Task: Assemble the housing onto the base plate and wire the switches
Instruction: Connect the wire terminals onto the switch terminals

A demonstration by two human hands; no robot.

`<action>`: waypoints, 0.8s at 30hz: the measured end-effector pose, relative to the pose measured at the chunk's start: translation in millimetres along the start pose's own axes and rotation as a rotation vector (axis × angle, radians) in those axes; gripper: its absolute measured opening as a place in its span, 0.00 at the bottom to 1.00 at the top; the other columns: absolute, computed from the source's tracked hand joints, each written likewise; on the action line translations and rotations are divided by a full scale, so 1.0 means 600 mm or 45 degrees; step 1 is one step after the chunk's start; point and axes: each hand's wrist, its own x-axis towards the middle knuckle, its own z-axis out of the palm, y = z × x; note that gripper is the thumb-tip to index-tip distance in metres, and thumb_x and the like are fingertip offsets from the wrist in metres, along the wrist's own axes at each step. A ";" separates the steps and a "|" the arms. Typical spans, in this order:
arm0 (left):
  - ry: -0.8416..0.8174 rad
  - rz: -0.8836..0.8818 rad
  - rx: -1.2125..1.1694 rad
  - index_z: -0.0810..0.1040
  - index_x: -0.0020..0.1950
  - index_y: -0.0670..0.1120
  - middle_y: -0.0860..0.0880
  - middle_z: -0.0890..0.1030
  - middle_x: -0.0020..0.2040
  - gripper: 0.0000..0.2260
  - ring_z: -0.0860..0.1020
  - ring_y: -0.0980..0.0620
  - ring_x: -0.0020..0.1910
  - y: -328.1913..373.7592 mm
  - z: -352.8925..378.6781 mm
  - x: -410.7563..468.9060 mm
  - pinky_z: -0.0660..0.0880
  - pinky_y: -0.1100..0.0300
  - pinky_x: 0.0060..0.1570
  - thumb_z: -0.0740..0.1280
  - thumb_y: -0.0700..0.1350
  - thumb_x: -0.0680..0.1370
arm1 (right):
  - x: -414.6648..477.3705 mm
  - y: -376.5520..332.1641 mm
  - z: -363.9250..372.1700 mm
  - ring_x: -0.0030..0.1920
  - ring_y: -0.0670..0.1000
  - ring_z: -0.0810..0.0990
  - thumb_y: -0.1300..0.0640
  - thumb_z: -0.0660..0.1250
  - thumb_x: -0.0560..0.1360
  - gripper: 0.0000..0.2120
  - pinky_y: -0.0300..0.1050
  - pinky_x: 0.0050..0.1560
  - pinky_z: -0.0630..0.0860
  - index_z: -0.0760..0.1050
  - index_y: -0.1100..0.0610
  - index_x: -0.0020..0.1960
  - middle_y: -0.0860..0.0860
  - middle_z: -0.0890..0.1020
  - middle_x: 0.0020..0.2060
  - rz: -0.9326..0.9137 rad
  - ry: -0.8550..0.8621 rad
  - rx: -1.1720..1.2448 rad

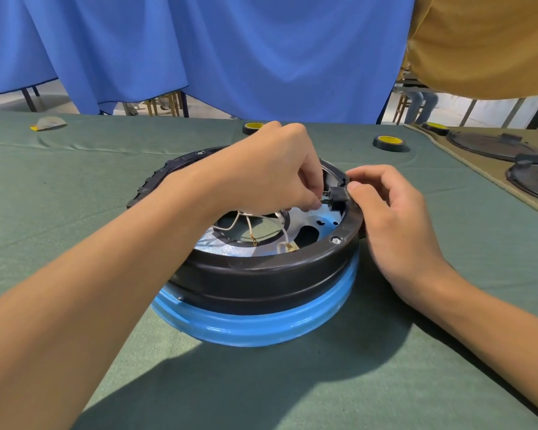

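View: head cam, looking down at yr bench.
Housing: black ring housing (261, 274) sits on a blue base (255, 327), mid-table, right in front of you, open side up.
Inside: silver plate (311, 220) w/ cut-outs fills the ring. A screw (336, 240) sits in the rim on the near-right side.
Switch: small black switch (337, 195) is seated in the far-right part of the rim, prongs facing inward.
L hand: yr L hand (261, 178) reaches over the ring from the left. Thumb + forefinger tips are closed narrow, pinching a small metal connector (322, 200) right at the switch prongs. Other fingers are curled in.
R hand: yr R hand (398, 218) is outside the ring by the switch. Thumb tip is on the rim, touching the switch's outer end. Fingers are curled round the housing wall, gripping it.
Wires: white wires (281, 232) loop loose across the plate under yr L hand; two end in brass tips lying free.
Table: green cloth (75, 187) covers it.
Tape: three black-and-yellow tape rolls (389, 143) along the far edge, well apart from the housing.
Far right: two dark round lids (497, 147) on a tan mat (479, 169).
Far left: crumpled wrapper (48, 122).
Behind: blue curtain (230, 57); a person in a mustard top (485, 41) at upper right.
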 end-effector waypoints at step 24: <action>-0.026 -0.166 -0.036 0.86 0.38 0.48 0.55 0.83 0.30 0.04 0.81 0.56 0.31 -0.006 0.005 0.003 0.78 0.66 0.34 0.75 0.45 0.73 | 0.000 -0.001 0.005 0.46 0.39 0.78 0.59 0.64 0.77 0.06 0.42 0.53 0.76 0.77 0.52 0.52 0.44 0.80 0.43 0.126 -0.001 0.219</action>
